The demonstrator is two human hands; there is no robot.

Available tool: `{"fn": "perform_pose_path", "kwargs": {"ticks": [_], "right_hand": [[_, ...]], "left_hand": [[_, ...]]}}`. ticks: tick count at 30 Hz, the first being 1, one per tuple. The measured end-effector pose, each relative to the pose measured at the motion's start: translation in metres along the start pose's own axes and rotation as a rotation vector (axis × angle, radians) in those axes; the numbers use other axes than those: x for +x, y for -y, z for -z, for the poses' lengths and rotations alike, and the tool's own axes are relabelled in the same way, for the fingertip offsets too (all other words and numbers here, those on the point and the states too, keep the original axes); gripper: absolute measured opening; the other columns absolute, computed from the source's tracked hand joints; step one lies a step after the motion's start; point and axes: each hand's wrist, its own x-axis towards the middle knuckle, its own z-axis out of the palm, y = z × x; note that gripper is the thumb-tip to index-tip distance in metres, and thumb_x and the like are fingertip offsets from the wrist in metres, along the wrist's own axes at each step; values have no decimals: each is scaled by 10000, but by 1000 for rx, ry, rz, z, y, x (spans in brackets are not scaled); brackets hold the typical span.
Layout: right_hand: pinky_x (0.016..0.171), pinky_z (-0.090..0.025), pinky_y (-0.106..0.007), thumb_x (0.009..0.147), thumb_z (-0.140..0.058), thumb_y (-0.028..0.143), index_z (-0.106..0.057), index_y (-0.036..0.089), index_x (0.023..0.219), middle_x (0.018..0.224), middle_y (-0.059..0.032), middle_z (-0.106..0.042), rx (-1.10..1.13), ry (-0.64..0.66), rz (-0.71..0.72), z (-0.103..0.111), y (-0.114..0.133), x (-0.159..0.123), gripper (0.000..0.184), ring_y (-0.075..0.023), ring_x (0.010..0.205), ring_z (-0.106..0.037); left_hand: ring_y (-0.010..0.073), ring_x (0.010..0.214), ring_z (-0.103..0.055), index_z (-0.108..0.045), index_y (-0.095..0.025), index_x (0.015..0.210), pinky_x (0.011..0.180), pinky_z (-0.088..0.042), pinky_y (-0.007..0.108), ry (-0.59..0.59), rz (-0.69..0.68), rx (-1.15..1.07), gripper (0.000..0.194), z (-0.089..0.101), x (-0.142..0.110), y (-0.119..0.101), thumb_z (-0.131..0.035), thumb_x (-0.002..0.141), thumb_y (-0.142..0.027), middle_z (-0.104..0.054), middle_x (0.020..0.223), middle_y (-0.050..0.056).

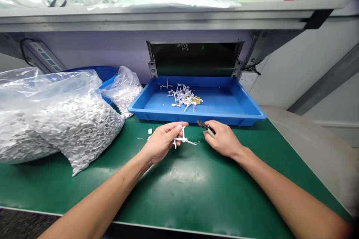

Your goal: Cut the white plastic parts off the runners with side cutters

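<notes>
My left hand point(162, 142) pinches a white plastic sprue runner point(183, 141) with moulded branches, just in front of the tray. My right hand point(223, 139) is shut around small side cutters point(206, 127), their dark jaws pointing left toward the runner and a little apart from it. Close behind both hands lies a blue plastic tray point(196, 118). A tangled heap of similar white runners point(183, 98) lies inside it, with a small yellow piece at its right side. A few white scraps point(149, 131) lie on the mat beside my left hand.
A green work mat point(179, 190) covers the bench. Large clear bags of white plastic discs point(75, 127) sit at left, before a blue bin point(89, 73). Behind the tray is a dark opening point(193, 58), below a grey shelf point(168, 18) carrying plastic bags.
</notes>
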Motion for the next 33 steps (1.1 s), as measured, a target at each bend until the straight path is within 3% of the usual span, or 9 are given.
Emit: {"fn": "perform_pose_path", "kwargs": {"ticks": [5,14,20,26,33], "right_hand": [[769,-420,-300,803,-534,177,-592,219,1046,920,-29,-623,-29,27,78,-1,14,-5,253,-199,845,-554],[808,-405,-353,771,-560,147,-573,212,1077,982,-51,-617,-109,45,139,-1,27,-9,313,-226,881,-524],[796,-400,-355,785,-573,158,-574,206,1076,985,-52,-616,-135,54,159,0,27,-9,295,-223,882,-518],[797,-393,-354,795,-573,169,-575,200,1078,992,-55,-614,-163,42,174,0,28,-9,285,-223,886,-514],[736,-393,-330,792,-557,160,-595,206,1008,880,-50,-601,-173,45,165,0,27,-10,223,-210,803,-503]], "left_hand": [[105,638,-564,-667,-131,1145,615,-476,234,86,-8,-56,394,-2,-1,5,-725,797,-306,-616,802,17],[110,657,-576,-709,-128,1077,662,-501,223,40,-62,45,297,-11,-9,10,-682,828,-287,-689,802,40],[101,600,-606,-674,-168,1143,615,-525,216,-16,-89,17,363,-8,-9,14,-710,806,-295,-688,801,12],[119,611,-636,-722,-150,1030,626,-553,225,-66,-106,23,295,-9,-11,17,-743,770,-288,-720,793,30],[195,800,-685,-721,-170,1076,756,-572,296,-55,-153,176,323,-5,-11,15,-725,781,-303,-745,934,55]]}}
